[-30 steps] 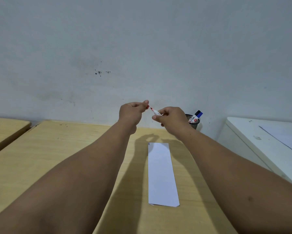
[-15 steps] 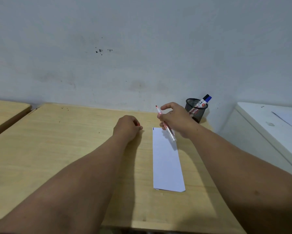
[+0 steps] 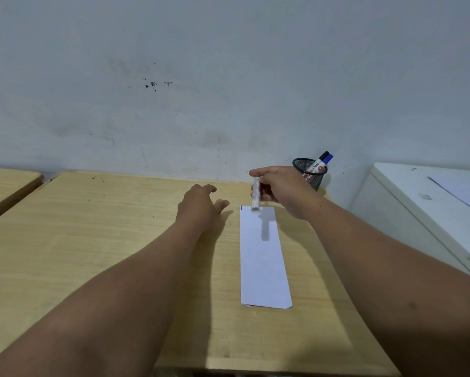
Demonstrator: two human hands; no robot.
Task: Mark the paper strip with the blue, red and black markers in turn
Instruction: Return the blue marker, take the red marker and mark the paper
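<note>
A white paper strip (image 3: 263, 257) lies lengthwise on the wooden table (image 3: 92, 240), with a short blue mark (image 3: 241, 208) at its far left corner. My right hand (image 3: 282, 191) grips the red marker (image 3: 256, 194) by its white barrel just above the strip's far end. The barrel's back end points toward me and the tip is hidden behind my fingers. My left hand (image 3: 201, 202) rests palm down on the table left of the strip, thumb out. No cap shows in it. The blue marker (image 3: 327, 158) stands in a black mesh cup (image 3: 311, 176), a black-capped marker beside it.
The mesh cup stands at the table's far right corner against the grey wall. A white cabinet (image 3: 418, 213) with paper on top stands right of the table. A second wooden table (image 3: 5, 183) is at the far left.
Both hands came down from in front of the wall after pulling the cap off the red marker. My left hand dropped to the table; my right swung the marker over the strip's far end.
</note>
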